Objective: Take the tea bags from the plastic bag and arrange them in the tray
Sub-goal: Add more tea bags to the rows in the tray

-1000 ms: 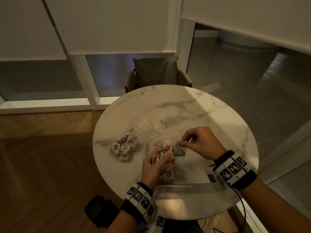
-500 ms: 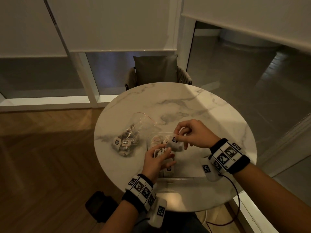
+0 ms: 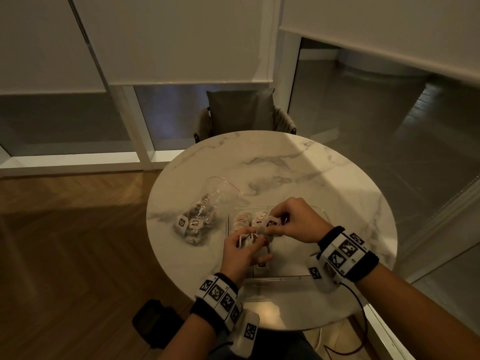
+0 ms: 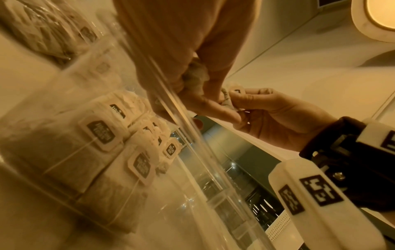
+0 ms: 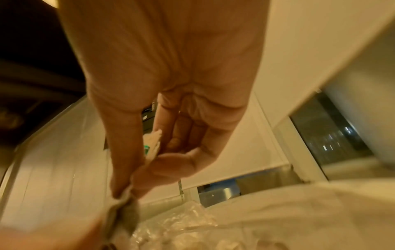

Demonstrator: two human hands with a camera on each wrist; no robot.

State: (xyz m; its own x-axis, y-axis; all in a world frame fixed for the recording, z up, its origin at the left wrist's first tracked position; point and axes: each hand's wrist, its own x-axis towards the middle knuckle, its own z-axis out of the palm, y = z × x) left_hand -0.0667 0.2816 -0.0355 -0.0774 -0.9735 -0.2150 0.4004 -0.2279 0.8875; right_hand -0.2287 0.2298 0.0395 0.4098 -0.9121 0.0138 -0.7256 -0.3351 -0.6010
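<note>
A clear plastic bag (image 3: 201, 211) with several tea bags lies on the round marble table, left of a clear tray (image 3: 285, 278). Rows of tea bags (image 4: 119, 152) lie in the tray's left part. My left hand (image 3: 246, 245) hovers over the tray and grips a small bunch of tea bags (image 3: 248, 239). My right hand (image 3: 291, 222) pinches one tea bag (image 3: 271, 224) by its paper, right beside the left hand's fingertips. The right wrist view shows thumb and finger pinching that tea bag (image 5: 124, 203). In the left wrist view both hands meet above the tray wall (image 4: 192, 128).
A chair with a dark cushion (image 3: 241, 110) stands behind the table. The marble table (image 3: 324, 178) has bare surface at the back and right. Wood floor (image 3: 65, 242) lies to the left, a glass wall to the right. A cable hangs off my right wrist.
My right hand lifted a tea bag from the tray's back row and brought it toward my left hand. The left hand rose slightly with its bunch.
</note>
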